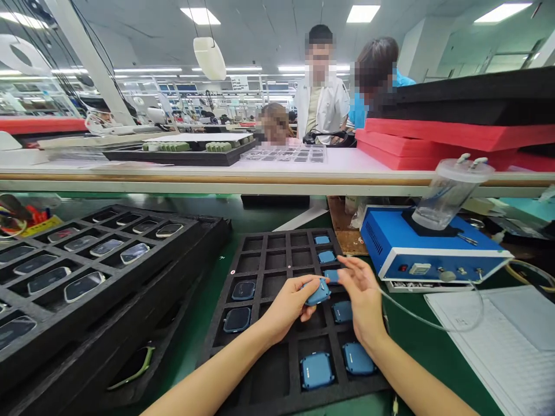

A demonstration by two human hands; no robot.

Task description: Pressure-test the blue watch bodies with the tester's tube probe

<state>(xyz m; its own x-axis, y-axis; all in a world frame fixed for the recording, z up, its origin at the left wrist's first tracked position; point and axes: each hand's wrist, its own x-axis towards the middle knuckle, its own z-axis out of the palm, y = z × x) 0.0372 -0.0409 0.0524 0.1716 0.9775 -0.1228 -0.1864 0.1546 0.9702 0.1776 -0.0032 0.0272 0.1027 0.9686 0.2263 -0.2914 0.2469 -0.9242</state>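
My left hand [286, 303] pinches a blue smartwatch case [319, 293] between thumb and fingers, above a black foam tray [272, 370]. Just right of that case, my right hand [363, 297] hovers with its fingers apart; nothing shows in its grasp. Several more blue cases [317, 371] lie back up in the tray's right-hand compartments. In the left column, two watches with dark screens [237, 319] face upward. My left forearm and hand hide part of the middle compartments.
Stacked black trays [173, 242] with several screen-up watches stand at left. A blue control box [433, 245] carrying a clear cylinder [446, 193] sits at right, beside papers [498, 335]. A shelf [217, 180] crosses ahead, holding red foam trays [403, 147]. People are beyond it.
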